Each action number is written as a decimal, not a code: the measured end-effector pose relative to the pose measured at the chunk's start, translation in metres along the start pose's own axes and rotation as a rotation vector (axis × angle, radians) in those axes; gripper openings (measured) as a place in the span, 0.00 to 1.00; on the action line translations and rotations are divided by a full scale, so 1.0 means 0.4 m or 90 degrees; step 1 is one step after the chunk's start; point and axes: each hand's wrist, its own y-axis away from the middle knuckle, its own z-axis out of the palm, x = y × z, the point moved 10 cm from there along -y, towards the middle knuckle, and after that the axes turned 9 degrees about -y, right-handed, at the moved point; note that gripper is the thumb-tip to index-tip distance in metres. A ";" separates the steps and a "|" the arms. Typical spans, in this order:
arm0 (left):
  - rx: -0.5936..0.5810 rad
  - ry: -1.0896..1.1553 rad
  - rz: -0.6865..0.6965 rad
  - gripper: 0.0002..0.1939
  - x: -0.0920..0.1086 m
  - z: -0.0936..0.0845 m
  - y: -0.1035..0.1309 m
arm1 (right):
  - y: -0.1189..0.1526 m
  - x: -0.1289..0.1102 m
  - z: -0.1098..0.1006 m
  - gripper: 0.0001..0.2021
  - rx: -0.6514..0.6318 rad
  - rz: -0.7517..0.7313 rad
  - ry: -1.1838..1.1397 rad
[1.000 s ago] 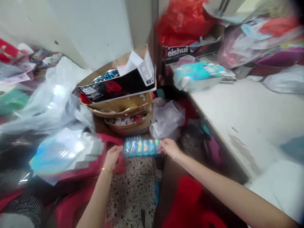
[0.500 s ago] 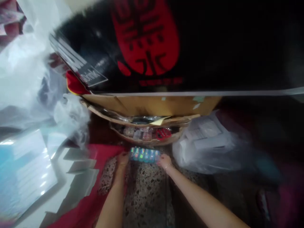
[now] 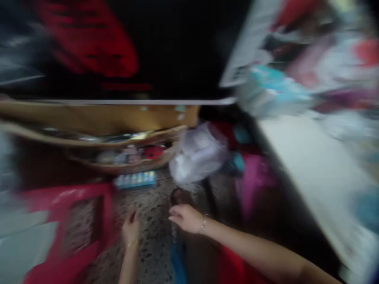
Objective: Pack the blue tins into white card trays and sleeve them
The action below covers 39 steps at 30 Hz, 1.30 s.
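Note:
A pack of small bright items in blue packaging (image 3: 135,179) lies on the speckled floor, in front of a low basket or carton (image 3: 97,167) of mixed small goods. My left hand (image 3: 131,228) hovers over the floor on the near side of the pack, apart from it, with loosely bent fingers and nothing in them. To the right, my right hand (image 3: 188,217), a thin bracelet at its wrist, reaches in from the side with loosely curled fingers. No object shows in it. Motion blurs both hands.
A black box with a red emblem (image 3: 177,47) overhangs the goods. A white plastic bag (image 3: 198,154) sits right of the pack. A pink-red frame (image 3: 106,221) lies at left, and a long white surface (image 3: 304,165) runs along the right.
Both hands have let go of the blue pack, which stays on the floor by the basket, and have drawn back toward me. The view has swung to the right.

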 end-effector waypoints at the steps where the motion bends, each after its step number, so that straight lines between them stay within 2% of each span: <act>1: -0.027 0.023 -0.014 0.20 0.024 0.017 0.083 | 0.101 -0.085 -0.049 0.09 0.029 -0.102 0.040; 2: -0.046 0.047 -0.014 0.22 0.062 0.034 0.162 | 0.206 -0.158 -0.104 0.10 0.072 -0.179 0.080; 4: -0.100 0.103 0.025 0.26 0.186 0.080 0.317 | 0.420 -0.257 -0.219 0.11 0.168 -0.268 0.152; 6: -0.177 0.156 0.157 0.26 0.381 0.131 0.492 | 0.646 -0.285 -0.334 0.11 0.291 -0.288 0.202; 8: -0.278 0.185 0.390 0.22 0.615 0.172 0.720 | 0.889 -0.247 -0.430 0.10 0.436 -0.272 0.231; 9: -0.336 0.184 0.536 0.19 0.722 0.186 0.858 | 1.016 -0.208 -0.467 0.09 0.516 -0.258 0.240; 10: -0.394 0.183 0.677 0.16 0.809 0.195 1.000 | 1.141 -0.158 -0.495 0.09 0.595 -0.239 0.246; 11: -0.448 0.178 0.806 0.14 0.872 0.202 1.139 | 1.269 -0.099 -0.516 0.09 0.687 -0.216 0.250; 12: -0.497 0.164 0.923 0.13 0.914 0.209 1.267 | 1.390 -0.033 -0.529 0.09 0.779 -0.180 0.255; 14: -0.572 0.110 1.108 0.12 0.945 0.228 1.480 | 1.595 0.109 -0.528 0.10 0.923 -0.075 0.256; 16: -0.626 0.046 1.230 0.12 0.940 0.254 1.637 | 1.735 0.230 -0.506 0.11 0.998 0.000 0.236; 18: -0.659 -0.008 1.300 0.12 0.924 0.282 1.752 | 1.814 0.315 -0.480 0.11 1.032 0.033 0.205; 22: -0.689 -0.104 1.344 0.17 0.887 0.354 1.914 | 1.853 0.411 -0.455 0.11 1.055 0.037 0.097; 24: -0.706 -0.164 1.325 0.19 0.869 0.405 1.964 | 1.850 0.448 -0.454 0.11 1.071 0.030 0.015; 26: -0.740 -0.224 1.290 0.17 0.855 0.454 1.992 | 1.848 0.488 -0.455 0.11 1.090 0.026 -0.083; 28: -0.799 -0.264 1.242 0.14 0.847 0.493 2.002 | 1.846 0.529 -0.455 0.12 1.096 0.024 -0.181; 31: -0.903 -0.292 1.146 0.12 0.850 0.529 1.993 | 1.844 0.574 -0.453 0.12 1.089 0.017 -0.287; 35: -1.002 -0.351 1.029 0.12 0.856 0.553 1.974 | 1.852 0.591 -0.452 0.12 1.080 0.004 -0.334; 37: -0.986 -0.378 0.999 0.13 0.870 0.559 1.965 | 1.872 0.564 -0.461 0.13 1.103 0.002 -0.276; 39: -0.924 -0.383 1.026 0.14 0.899 0.552 1.964 | 1.887 0.503 -0.482 0.15 1.114 -0.003 -0.132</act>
